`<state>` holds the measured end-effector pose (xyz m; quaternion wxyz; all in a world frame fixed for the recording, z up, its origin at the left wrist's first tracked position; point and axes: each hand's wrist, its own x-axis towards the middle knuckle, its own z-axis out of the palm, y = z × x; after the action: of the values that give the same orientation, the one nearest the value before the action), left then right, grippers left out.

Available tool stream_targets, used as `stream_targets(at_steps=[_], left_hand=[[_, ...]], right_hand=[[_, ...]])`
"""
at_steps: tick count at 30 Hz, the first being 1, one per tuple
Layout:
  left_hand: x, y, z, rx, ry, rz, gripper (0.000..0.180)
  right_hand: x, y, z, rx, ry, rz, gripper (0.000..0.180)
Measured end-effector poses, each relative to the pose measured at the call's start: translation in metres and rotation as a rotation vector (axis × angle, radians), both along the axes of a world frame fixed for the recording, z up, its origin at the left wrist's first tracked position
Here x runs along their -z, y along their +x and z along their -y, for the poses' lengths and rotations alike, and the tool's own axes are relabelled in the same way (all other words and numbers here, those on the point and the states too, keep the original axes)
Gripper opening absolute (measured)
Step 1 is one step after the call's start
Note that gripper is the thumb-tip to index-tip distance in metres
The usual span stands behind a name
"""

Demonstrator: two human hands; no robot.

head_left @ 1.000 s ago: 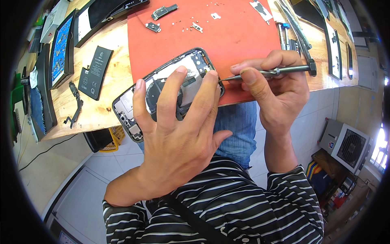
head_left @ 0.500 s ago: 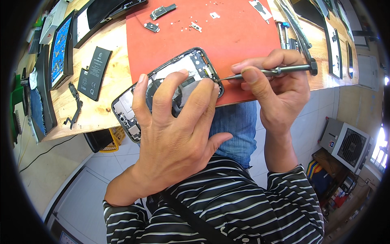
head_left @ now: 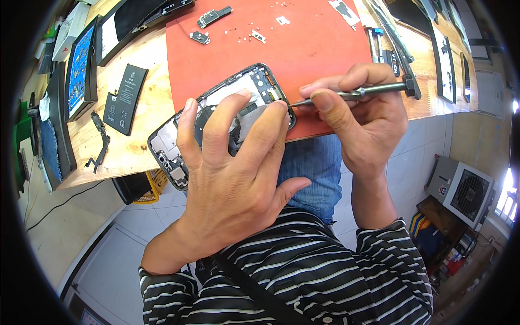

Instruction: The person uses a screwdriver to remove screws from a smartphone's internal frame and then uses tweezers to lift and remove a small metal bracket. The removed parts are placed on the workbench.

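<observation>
An opened phone point(head_left: 246, 86) lies tilted on a red mat, its inner parts bare. My left hand point(head_left: 227, 168) rests over it, fingers spread and fingertips pressing on its inside and edge; the thumb sticks out to the side. Much of the phone's middle is hidden under these fingers. In my right hand point(head_left: 368, 119) a thin grey screwdriver point(head_left: 379, 90) is pinched between thumb and fingers. Its tip points left at the phone's right edge, close to my left index fingertip; whether it touches a screw cannot be made out.
On the red mat point(head_left: 227, 51) lie small metal parts point(head_left: 214, 17) and several tiny screws. A black battery point(head_left: 125, 99) and a dark flex cable point(head_left: 100, 141) lie on the wooden table to the left. More screwdrivers point(head_left: 375, 46) stand at the right, beside framed panels.
The screwdriver and my right hand have shifted slightly left. The screwdriver's back end sits a little higher. My left hand stays on the phone.
</observation>
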<state>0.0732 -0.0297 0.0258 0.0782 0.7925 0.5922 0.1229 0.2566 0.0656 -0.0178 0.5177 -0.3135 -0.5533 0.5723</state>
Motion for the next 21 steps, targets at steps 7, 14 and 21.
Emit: stream_targets(at_steps=[7, 14, 21], left_hand=[[-0.0021, -0.0002, -0.0012, 0.009, -0.001, -0.008, 0.082], [-0.002, -0.0011, -0.0025, 0.001, -0.009, 0.003, 0.081], [-0.0046, -0.0032, -0.0054, 0.024, -0.018, 0.03, 0.081]], right_hand=[[-0.0002, -0.0009, -0.0005, 0.014, 0.013, 0.038, 0.032], [-0.0021, 0.0005, -0.0013, 0.043, 0.043, 0.038, 0.033], [-0.0026, 0.0011, -0.0009, 0.068, 0.034, 0.05, 0.032]])
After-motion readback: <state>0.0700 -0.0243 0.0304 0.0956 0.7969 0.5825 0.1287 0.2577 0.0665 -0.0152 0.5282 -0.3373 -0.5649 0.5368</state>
